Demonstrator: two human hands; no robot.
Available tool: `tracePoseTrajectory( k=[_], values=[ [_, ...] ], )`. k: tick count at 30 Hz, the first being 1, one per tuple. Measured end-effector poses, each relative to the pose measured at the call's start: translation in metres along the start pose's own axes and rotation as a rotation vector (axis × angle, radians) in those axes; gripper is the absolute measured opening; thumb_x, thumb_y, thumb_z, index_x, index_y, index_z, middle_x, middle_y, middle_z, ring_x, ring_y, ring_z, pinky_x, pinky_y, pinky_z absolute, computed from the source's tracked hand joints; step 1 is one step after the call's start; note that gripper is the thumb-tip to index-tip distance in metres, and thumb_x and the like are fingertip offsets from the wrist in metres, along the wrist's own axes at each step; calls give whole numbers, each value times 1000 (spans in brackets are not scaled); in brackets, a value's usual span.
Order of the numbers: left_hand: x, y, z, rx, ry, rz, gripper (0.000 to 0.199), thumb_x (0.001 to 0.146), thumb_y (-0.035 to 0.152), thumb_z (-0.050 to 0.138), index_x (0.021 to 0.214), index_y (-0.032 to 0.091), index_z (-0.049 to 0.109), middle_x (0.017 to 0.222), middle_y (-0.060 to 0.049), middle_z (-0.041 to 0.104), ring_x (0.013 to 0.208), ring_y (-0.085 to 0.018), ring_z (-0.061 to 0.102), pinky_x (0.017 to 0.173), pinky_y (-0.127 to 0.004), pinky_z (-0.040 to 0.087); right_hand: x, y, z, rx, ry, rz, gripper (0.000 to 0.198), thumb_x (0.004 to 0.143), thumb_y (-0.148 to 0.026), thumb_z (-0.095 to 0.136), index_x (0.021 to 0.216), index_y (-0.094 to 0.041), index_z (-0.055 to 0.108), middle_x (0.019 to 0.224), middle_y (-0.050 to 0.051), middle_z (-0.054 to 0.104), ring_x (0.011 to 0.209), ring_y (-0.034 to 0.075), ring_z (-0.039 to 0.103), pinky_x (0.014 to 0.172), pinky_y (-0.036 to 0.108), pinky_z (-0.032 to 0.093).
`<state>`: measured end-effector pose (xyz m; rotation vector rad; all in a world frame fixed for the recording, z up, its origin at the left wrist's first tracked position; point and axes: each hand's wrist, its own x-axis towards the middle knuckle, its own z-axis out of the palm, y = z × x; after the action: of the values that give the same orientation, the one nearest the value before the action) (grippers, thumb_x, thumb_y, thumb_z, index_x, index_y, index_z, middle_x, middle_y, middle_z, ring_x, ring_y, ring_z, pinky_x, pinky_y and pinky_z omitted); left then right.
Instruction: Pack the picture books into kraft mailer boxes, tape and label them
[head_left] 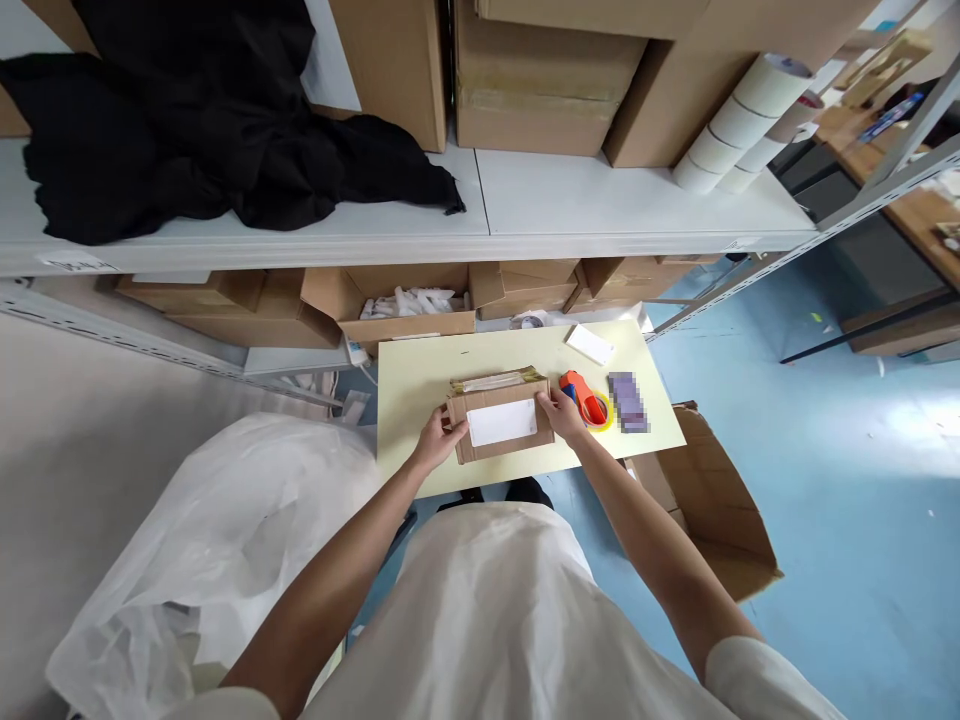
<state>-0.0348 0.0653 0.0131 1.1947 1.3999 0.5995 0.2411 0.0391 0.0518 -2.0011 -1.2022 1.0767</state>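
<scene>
A small brown cardboard box (510,452) with a white label (501,422) on its facing side is between my two hands over the pale yellow table. Shiny tape covers its far face. My left hand (436,440) grips the left end, thumb in front. At the right end my right hand (562,415) holds it, thumb near the label's edge. Just beyond my right hand lies an orange tape dispenser (583,398) with a yellow-rimmed roll of tape (600,412). To its right is a blurred-out purple item (628,402). A stack of white labels or a flat white box (590,344) lies farther back.
The table (420,360) stands against a grey shelf (637,215) with cardboard boxes, black cloth (225,120) and stacked tape rolls (739,125). An open carton (409,320) sits underneath. A large plastic bag (225,540) is at left, an open cardboard box (712,490) on the floor at right.
</scene>
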Motion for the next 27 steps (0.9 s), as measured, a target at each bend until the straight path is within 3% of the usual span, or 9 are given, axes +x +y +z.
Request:
tracePoseTrajectory(
  k=[2, 6, 11, 15, 18, 20, 23, 27],
  values=[
    [8, -1, -2, -14, 32, -53, 60, 69, 47, 70, 115, 15, 50, 104, -13, 68, 84, -20, 67, 73, -31, 51, 6, -9, 6, -36, 26, 82, 36, 84, -46, 48, 102, -18, 61, 100, 8, 66, 91, 20, 60, 79, 29, 48],
    [26, -1, -3, 9, 52, -107, 45, 78, 49, 60, 108, 16, 52, 104, -13, 68, 89, -20, 67, 73, -29, 51, 17, -15, 15, -50, 32, 147, 30, 83, -41, 52, 100, -17, 60, 95, 8, 67, 85, 18, 61, 72, 27, 47],
    [40, 7, -4, 82, -10, -145, 46, 72, 43, 68, 108, 18, 55, 103, -12, 69, 91, -23, 66, 72, -30, 50, 27, -12, 14, -47, -19, 172, 30, 76, -36, 61, 99, -17, 62, 89, 6, 67, 78, 17, 61, 65, 25, 48],
    [39, 11, -4, 137, -37, -170, 45, 73, 44, 67, 108, 19, 56, 102, -11, 69, 92, -24, 66, 76, -33, 50, 29, -10, 14, -5, -66, 162, 35, 78, -35, 59, 109, -18, 60, 99, 7, 67, 82, 17, 62, 67, 25, 49],
    [32, 16, -4, 246, 25, -160, 56, 73, 44, 66, 119, 17, 49, 117, -16, 62, 103, -27, 62, 86, -38, 48, 25, -5, 13, -38, -46, 113, 44, 79, -36, 59, 119, -17, 56, 111, 10, 64, 87, 19, 61, 75, 29, 50],
    [27, 24, -4, 425, 152, -42, 67, 72, 40, 66, 129, 13, 41, 132, -21, 50, 120, -31, 51, 96, -43, 41, 18, 3, 8, -107, 35, 7, 50, 80, -38, 58, 124, -15, 53, 117, 14, 60, 90, 21, 60, 81, 33, 48],
    [21, 46, 2, 697, 263, 276, 69, 74, 35, 63, 133, 10, 36, 144, -23, 34, 134, -34, 31, 106, -49, 31, 3, 26, -8, -231, 188, -132, 48, 83, -40, 53, 124, -13, 52, 117, 16, 58, 98, 25, 57, 86, 40, 46],
    [30, 83, 34, 921, 85, 518, 66, 75, 42, 62, 131, 14, 41, 146, -20, 32, 135, -34, 29, 107, -49, 28, -12, 62, -36, -426, 246, -28, 45, 83, -37, 54, 121, -12, 52, 117, 18, 57, 107, 30, 53, 85, 42, 45]
  ],
)
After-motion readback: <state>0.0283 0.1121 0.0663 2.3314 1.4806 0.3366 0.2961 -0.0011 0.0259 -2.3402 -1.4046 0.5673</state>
